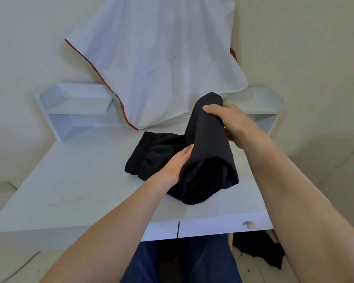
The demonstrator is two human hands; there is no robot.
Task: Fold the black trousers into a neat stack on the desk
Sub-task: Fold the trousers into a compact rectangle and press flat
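Trousers (204, 148) pinched between both hands' fingers (213, 109)

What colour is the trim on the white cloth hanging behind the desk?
Red, along the edge of the white cloth; clearest in the head view.

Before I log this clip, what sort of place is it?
Probably a bedroom or home study corner: a white desk with a drawer knob and small shelf unit against a plain wall, with black trousers being folded.
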